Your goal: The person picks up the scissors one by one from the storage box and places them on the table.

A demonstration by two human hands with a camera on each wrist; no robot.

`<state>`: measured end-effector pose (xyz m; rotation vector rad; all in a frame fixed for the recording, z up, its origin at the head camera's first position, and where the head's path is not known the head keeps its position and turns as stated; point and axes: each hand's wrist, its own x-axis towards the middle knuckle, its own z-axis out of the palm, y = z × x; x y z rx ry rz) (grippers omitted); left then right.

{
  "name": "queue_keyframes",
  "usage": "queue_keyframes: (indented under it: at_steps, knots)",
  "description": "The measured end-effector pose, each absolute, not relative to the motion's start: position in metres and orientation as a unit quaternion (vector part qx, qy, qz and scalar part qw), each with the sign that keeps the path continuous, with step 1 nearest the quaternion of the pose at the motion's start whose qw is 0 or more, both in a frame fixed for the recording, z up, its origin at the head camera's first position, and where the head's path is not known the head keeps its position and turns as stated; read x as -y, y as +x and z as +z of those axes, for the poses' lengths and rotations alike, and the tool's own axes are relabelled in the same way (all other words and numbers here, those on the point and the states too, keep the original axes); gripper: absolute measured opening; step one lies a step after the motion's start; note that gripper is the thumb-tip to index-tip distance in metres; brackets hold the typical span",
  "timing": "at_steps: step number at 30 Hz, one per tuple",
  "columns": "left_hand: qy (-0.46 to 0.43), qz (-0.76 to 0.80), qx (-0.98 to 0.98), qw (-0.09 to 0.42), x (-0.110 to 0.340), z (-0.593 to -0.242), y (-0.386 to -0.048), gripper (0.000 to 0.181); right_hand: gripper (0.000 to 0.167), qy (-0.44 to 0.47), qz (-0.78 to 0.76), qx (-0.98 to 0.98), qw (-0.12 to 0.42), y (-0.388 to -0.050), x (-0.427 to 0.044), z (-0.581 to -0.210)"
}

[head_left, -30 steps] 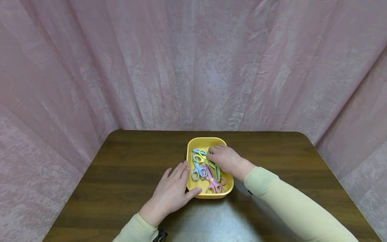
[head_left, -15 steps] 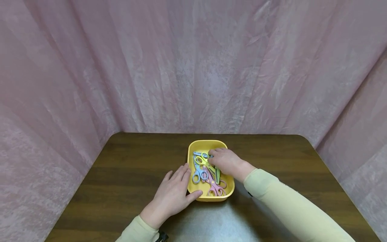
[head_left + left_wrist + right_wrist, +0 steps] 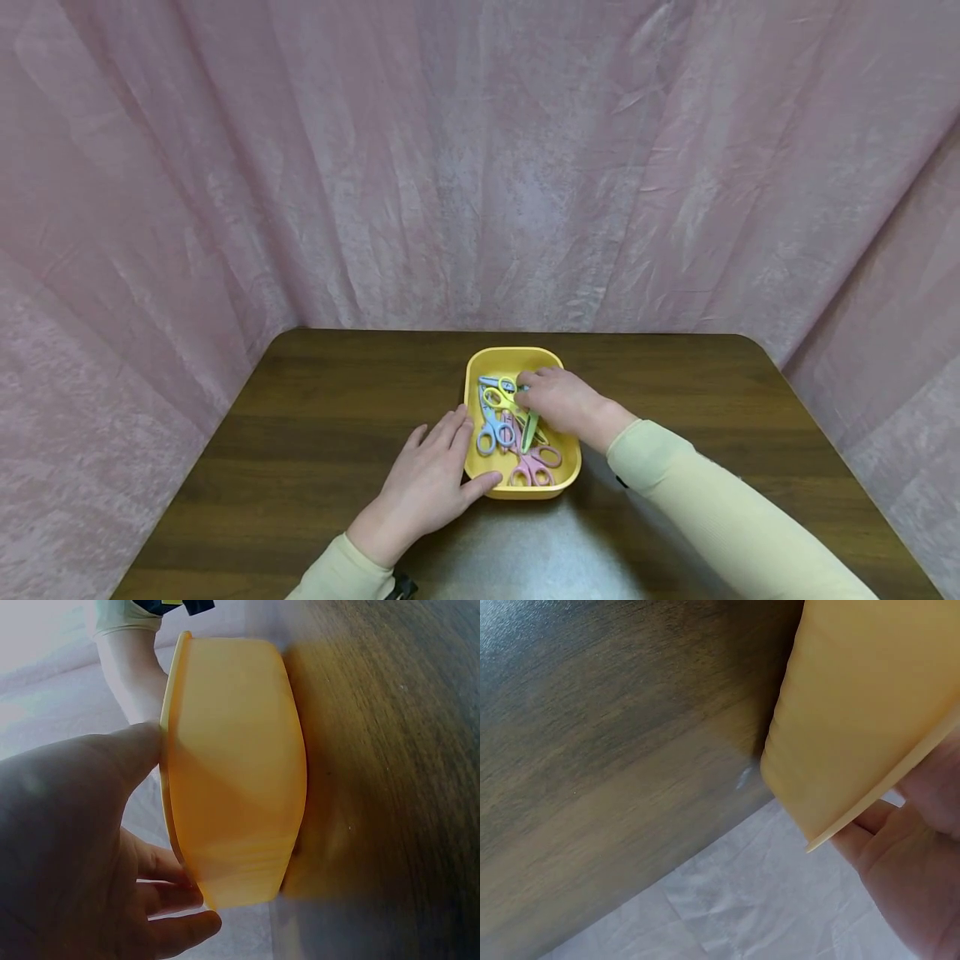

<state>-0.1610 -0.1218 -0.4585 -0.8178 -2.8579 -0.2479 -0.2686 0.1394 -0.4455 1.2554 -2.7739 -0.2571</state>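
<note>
A yellow plastic box (image 3: 525,493) with rounded corners stands on the table, holding several small scissors. Inside the box, my right hand (image 3: 566,404) has its fingers curled at the handle end of green scissors (image 3: 529,432); their handles are hidden under the hand. Beside the fingers lie yellow scissors (image 3: 513,405). Blue scissors (image 3: 492,423) rest along the left wall, and pink scissors (image 3: 529,463) lie at the near end. My left hand (image 3: 423,479) touches the box's near left rim with extended fingers and thumb; the left wrist view shows them along the box wall (image 3: 236,757).
The box rests on a dark brown wooden table (image 3: 360,392) with rounded far corners. Pink curtains (image 3: 480,167) hang behind the table and at both sides. Light reflects off the tabletop in front of the box.
The green scissors have swung so their blade end points further left and toward me. The pink scissors' handles have spread apart. Both hands stay nearly in place.
</note>
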Motion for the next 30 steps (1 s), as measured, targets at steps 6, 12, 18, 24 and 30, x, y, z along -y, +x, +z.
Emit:
queue_keyframes:
  at_steps: [6, 12, 18, 24, 30]
  knots:
    - [-0.273, -0.085, 0.956, 0.073, 0.121, -0.458, -0.160, 0.090, 0.023, 0.417, -0.083, 0.903, 0.064, -0.268, -0.142, -0.444]
    - [-0.274, -0.084, 0.955, 0.074, 0.121, -0.458, -0.160, 0.090, 0.019, 0.432, -0.086, 0.894, 0.084, -0.266, -0.143, -0.440]
    - [-0.273, -0.085, 0.956, 0.071, 0.121, -0.459, -0.160, 0.091, 0.020, 0.440, -0.101, 0.888, 0.090, -0.261, -0.145, -0.435]
    - [-0.274, -0.081, 0.955, 0.075, 0.121, -0.460, -0.162, 0.091, 0.021, 0.446, -0.100, 0.884, 0.100, -0.256, -0.149, -0.428]
    - [-0.278, -0.087, 0.952, 0.088, 0.121, -0.460, -0.161, 0.089, 0.021, 0.450, -0.078, 0.883, 0.105, -0.250, -0.157, -0.423]
